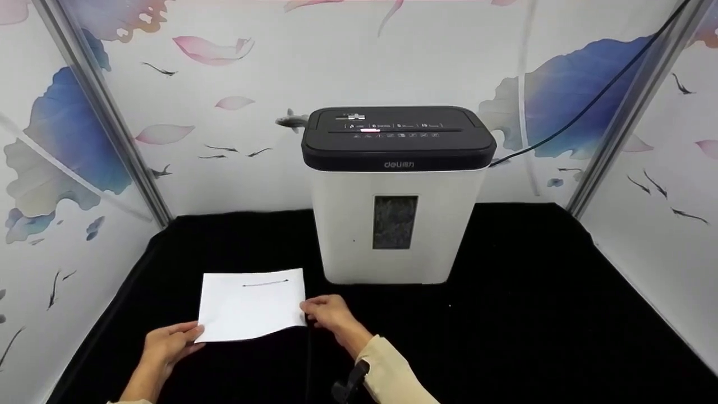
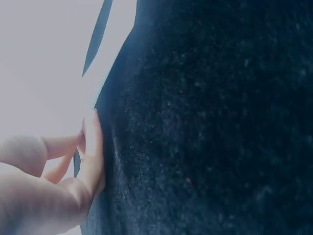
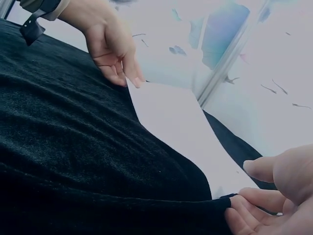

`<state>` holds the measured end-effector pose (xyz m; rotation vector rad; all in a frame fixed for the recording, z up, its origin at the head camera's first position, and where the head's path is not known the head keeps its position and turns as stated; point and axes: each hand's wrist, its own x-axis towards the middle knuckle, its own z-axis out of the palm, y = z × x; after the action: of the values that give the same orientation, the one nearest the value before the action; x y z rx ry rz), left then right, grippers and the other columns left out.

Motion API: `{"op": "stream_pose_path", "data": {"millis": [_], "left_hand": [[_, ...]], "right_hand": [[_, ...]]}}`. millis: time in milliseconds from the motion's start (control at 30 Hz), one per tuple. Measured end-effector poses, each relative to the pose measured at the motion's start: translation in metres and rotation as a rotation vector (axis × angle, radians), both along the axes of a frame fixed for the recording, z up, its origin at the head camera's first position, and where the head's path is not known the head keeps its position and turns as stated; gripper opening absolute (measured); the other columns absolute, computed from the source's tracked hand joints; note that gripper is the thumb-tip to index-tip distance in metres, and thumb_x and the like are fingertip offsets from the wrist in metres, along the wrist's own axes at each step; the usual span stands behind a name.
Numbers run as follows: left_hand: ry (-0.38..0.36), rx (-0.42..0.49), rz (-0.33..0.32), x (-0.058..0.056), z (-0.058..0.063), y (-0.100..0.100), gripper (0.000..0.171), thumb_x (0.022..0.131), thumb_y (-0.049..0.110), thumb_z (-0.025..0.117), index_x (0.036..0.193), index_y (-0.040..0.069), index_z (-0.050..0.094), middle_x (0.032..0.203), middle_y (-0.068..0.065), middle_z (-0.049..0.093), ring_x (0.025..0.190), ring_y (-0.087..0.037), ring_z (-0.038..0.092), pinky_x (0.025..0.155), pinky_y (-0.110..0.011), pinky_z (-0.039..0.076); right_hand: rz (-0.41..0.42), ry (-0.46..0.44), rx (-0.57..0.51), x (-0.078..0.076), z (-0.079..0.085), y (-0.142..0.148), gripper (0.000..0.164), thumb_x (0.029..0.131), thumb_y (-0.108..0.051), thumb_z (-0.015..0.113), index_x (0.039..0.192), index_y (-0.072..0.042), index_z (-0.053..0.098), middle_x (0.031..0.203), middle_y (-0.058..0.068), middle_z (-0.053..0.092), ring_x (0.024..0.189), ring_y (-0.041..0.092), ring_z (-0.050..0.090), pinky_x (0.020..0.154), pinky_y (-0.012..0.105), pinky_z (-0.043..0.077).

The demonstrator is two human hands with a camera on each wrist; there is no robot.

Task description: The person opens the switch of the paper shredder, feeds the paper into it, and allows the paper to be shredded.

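A white sheet of paper [image 1: 249,311] is held up in front of the black cloth, with a thin dark line near its upper edge. Its lower left corner is pinched by my left hand [image 1: 168,343], thumb on the near face. At the right edge, my right hand [image 1: 332,315] grips the sheet between thumb and fingers. The right wrist view shows the paper [image 3: 171,117] bending between both hands, the left hand [image 3: 112,44] far and the right hand [image 3: 279,196] near. In the left wrist view, the left hand [image 2: 58,181] has thumb and fingertip together at the paper's edge.
Behind the hands stands a paper shredder [image 1: 348,224] with a dark top, a feed slot and a small window. A black cable [image 1: 589,101] runs from it to the upper right. Black cloth [image 1: 533,314] covers the table, and patterned white panels [image 1: 235,168] surround it.
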<state>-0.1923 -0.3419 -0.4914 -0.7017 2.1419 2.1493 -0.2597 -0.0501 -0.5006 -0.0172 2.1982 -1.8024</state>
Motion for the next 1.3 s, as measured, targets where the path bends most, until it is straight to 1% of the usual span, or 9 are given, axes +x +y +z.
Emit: {"op": "stream_pose_path", "data": {"millis": [100,233,433,533,733,833,1000,1167,1300], "left_hand": [[-0.003,0.058,0.007,0.002,0.000,-0.005,0.062,0.075,-0.002,0.071,0.123,-0.022,0.038,0.079,-0.007,0.068,0.071,-0.013,0.066,0.072,-0.027,0.056],[0.003,0.085,0.004,0.005,0.002,-0.009,0.065,0.073,0.001,0.074,0.124,-0.021,0.039,0.079,-0.004,0.068,0.073,-0.012,0.066,0.073,-0.026,0.056],[-0.002,0.082,-0.016,0.009,0.011,-0.011,0.069,0.072,0.004,0.076,0.126,-0.020,0.039,0.082,-0.001,0.067,0.074,-0.011,0.066,0.073,-0.024,0.056],[-0.010,0.071,-0.033,0.011,0.014,-0.008,0.069,0.073,0.006,0.075,0.126,-0.019,0.040,0.084,-0.002,0.067,0.076,-0.011,0.066,0.074,-0.024,0.056],[-0.009,0.048,-0.068,0.018,0.017,0.002,0.064,0.076,0.007,0.073,0.126,-0.017,0.042,0.089,-0.003,0.067,0.080,-0.013,0.065,0.076,-0.025,0.055],[-0.007,0.029,-0.076,0.021,0.019,0.009,0.063,0.077,0.008,0.072,0.126,-0.017,0.042,0.090,-0.005,0.066,0.081,-0.014,0.065,0.076,-0.026,0.055],[-0.007,-0.002,-0.098,0.023,0.022,0.023,0.062,0.079,0.009,0.071,0.127,-0.017,0.040,0.094,-0.009,0.064,0.083,-0.017,0.065,0.077,-0.029,0.055],[0.014,-0.043,-0.102,0.026,0.026,0.040,0.054,0.081,0.009,0.068,0.123,-0.017,0.044,0.099,-0.014,0.063,0.084,-0.021,0.065,0.077,-0.033,0.056],[0.032,-0.069,-0.116,0.027,0.029,0.052,0.047,0.083,0.008,0.066,0.119,-0.016,0.048,0.097,-0.014,0.064,0.082,-0.021,0.065,0.074,-0.034,0.056]], "right_hand": [[-0.004,0.005,0.032,0.000,0.000,-0.002,0.031,0.082,-0.028,0.067,0.100,-0.003,0.066,0.092,0.005,0.067,0.082,0.015,0.062,0.068,0.028,0.053],[-0.022,0.002,0.060,0.001,0.002,-0.006,0.033,0.080,-0.034,0.069,0.097,-0.005,0.067,0.087,0.004,0.064,0.077,0.014,0.058,0.064,0.026,0.050],[-0.077,0.024,0.080,0.002,0.005,-0.011,0.043,0.077,-0.035,0.072,0.103,-0.001,0.064,0.096,0.009,0.065,0.080,0.015,0.059,0.066,0.027,0.050],[-0.091,0.015,0.056,0.003,0.005,-0.010,0.046,0.077,-0.035,0.072,0.105,0.001,0.063,0.098,0.010,0.065,0.080,0.015,0.060,0.066,0.027,0.051],[-0.099,0.001,-0.060,0.004,0.003,-0.002,0.034,0.080,-0.022,0.070,0.101,0.004,0.064,0.087,0.010,0.067,0.069,0.014,0.062,0.060,0.027,0.053],[-0.099,0.005,-0.087,0.004,0.002,0.005,0.030,0.080,-0.019,0.069,0.099,0.005,0.064,0.084,0.010,0.067,0.067,0.014,0.062,0.060,0.028,0.054],[-0.095,0.027,-0.085,0.004,0.004,0.019,0.026,0.080,-0.018,0.069,0.094,0.003,0.065,0.081,0.008,0.066,0.067,0.014,0.061,0.061,0.029,0.054],[-0.079,0.072,-0.047,0.006,0.009,0.036,0.023,0.079,-0.019,0.071,0.089,0.000,0.067,0.078,0.004,0.064,0.067,0.012,0.058,0.059,0.026,0.051],[-0.066,0.135,-0.009,0.007,0.015,0.053,0.022,0.078,-0.020,0.072,0.087,0.000,0.067,0.074,0.000,0.062,0.066,0.010,0.055,0.058,0.023,0.047]]}}
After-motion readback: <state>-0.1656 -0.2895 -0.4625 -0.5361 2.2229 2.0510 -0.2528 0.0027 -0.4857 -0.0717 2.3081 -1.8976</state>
